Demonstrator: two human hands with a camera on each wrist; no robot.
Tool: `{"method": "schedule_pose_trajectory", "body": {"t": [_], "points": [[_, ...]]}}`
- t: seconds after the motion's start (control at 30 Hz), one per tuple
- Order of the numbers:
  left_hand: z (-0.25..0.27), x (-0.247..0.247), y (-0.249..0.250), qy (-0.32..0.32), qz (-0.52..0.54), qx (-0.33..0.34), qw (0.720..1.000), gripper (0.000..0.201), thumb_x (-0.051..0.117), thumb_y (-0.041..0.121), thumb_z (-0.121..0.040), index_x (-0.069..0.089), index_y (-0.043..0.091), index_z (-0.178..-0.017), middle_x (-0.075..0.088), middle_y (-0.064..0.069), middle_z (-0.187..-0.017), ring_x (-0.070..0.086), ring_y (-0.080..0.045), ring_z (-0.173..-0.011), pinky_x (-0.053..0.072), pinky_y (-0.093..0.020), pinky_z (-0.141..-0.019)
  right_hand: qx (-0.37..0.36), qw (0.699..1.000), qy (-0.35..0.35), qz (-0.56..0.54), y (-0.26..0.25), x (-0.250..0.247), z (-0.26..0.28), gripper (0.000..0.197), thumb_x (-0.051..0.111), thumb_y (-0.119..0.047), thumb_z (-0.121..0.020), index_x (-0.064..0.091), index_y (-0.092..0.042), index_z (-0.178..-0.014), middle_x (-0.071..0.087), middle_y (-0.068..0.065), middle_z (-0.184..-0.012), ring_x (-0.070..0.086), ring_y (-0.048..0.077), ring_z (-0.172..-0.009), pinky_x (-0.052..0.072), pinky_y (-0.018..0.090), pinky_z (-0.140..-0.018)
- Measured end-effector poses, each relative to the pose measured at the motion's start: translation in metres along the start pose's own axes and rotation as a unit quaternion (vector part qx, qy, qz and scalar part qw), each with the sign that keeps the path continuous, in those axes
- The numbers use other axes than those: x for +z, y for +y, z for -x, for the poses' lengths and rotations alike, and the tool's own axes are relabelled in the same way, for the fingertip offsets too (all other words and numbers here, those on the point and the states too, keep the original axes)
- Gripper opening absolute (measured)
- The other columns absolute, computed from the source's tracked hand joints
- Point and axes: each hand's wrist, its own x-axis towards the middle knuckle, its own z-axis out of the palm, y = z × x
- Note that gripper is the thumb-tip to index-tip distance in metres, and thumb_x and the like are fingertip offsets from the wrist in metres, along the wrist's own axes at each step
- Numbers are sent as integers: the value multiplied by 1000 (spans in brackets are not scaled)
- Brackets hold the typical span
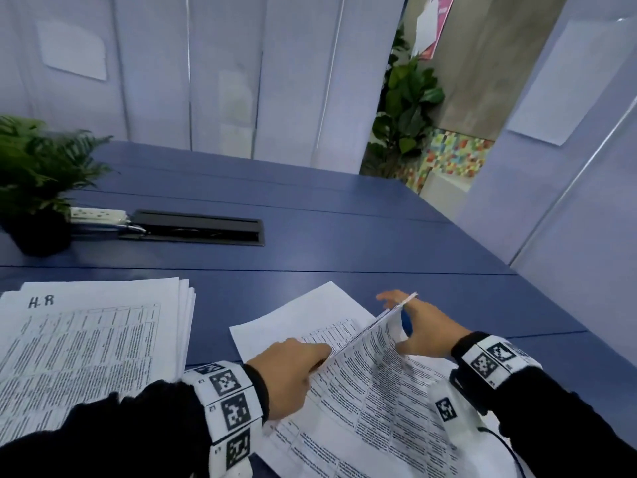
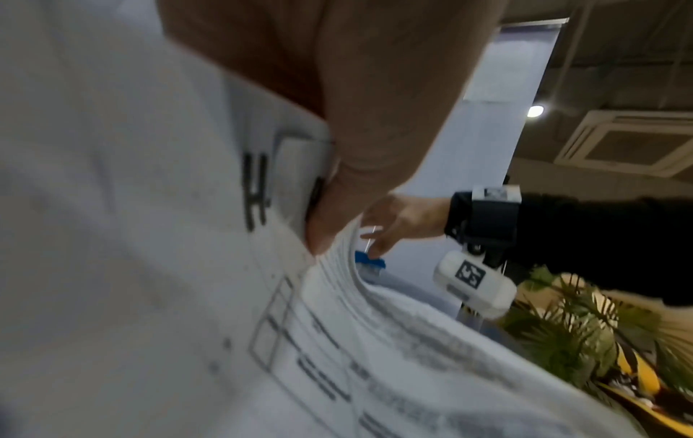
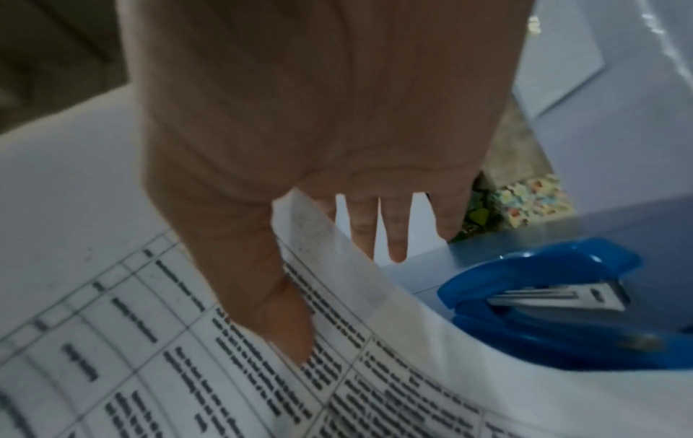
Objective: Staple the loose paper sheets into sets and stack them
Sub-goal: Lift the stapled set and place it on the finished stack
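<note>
So here's where I'm at: I'd say we're somewhere in the middle, not near the end. Over at the lower left of the head view sits a fat pile of printed sheets [image 1: 93,336] with "HR" scrawled on top, fanned at the edges; I can't tell from here whether those are stapled sets or the loose supply. In the lower middle of that view I'm working a smaller bundle [image 1: 362,384] lying on the blue table [image 1: 344,236]. My right hand [image 1: 425,334] has the top sheet's corner pinched between thumb and fingers and is peeling it up, other fingers spread out straight. My left hand [image 1: 293,372] rests on the bundle with its thumb tucked in against the curling edges; looks like pinning plus a light pinch in the left wrist view. The blue stapler [image 3: 555,308] sits on the table just beside the bundle's far edge, lower right of the right wrist view, nobody touching it. So my guess: still counting out or squaring up a set, stapling and stacking of this one still to come.
</note>
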Motion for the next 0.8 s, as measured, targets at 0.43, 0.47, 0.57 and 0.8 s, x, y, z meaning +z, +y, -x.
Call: {"method": "schedule_pose_trajectory", "body": {"t": [0.43,0.47,0.57,0.8], "points": [[50,-181,-21,305,346,58,885,43,78,33,-67,58,26,-105,72,18,-92,68,0,-83,52,-14,-64,-113,884,263,-369,-62,-79,50,73,78,-54,-65,25,-6,-51,21,13,-51,21,26,-44,24,32,-48],[51,-181,-19,306,380,67,870,51,77,36,-65,57,25,-110,72,18,-95,69,-2,-89,53,-13,-67,-129,874,262,-387,-68,-81,48,74,78,-57,-63,29,-1,-55,25,14,-56,26,28,-50,28,38,-53],[48,-178,-4,344,391,94,849,34,68,27,-75,60,22,-108,71,23,-94,67,1,-93,50,-7,-68,-175,855,262,-413,-93,-84,44,64,80,-42,-70,55,14,-88,60,13,-77,54,29,-70,43,34,-66],[36,-201,12,397,368,110,834,25,67,17,-83,63,22,-107,72,17,-94,67,2,-91,48,-6,-69,-228,821,294,-433,-146,-88,42,41,74,-15,-72,63,-16,-111,71,-6,-106,66,11,-99,54,20,-78]]}}
